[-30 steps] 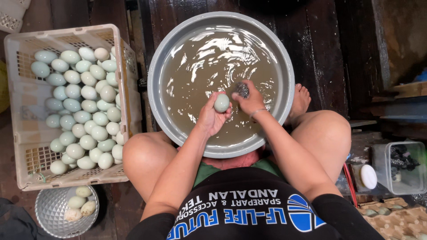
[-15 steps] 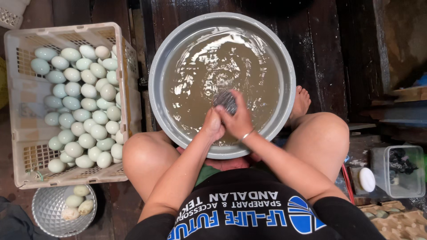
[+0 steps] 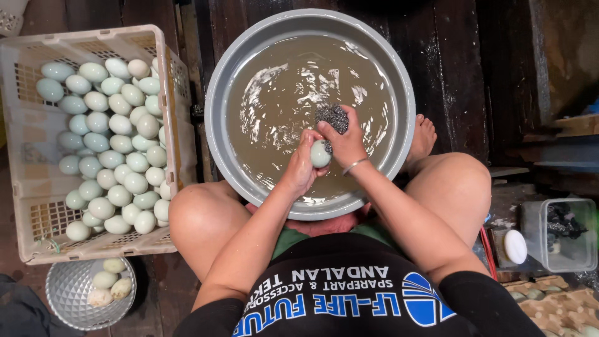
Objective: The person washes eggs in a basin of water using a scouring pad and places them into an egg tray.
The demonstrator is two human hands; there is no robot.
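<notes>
My left hand (image 3: 301, 167) is closed around a pale green egg (image 3: 321, 153), held just over the murky water in the grey basin (image 3: 219, 134) between my knees. My right hand (image 3: 347, 143) clutches a steel-wool scourer (image 3: 332, 117) tight, pressing it against the egg's top. To my left a plastic crate (image 3: 176, 134) brims with more pale eggs, touching the basin's rim. Below it sits a small metal colander (image 3: 65, 298) with a few eggs.

A basin (image 3: 218, 93) of water sits on the floor between a seated person's knees. Left of it stands a crate (image 3: 25, 181) full of eggs (image 3: 112, 131); a small bowl (image 3: 62, 293) lies nearer, below the crate.
</notes>
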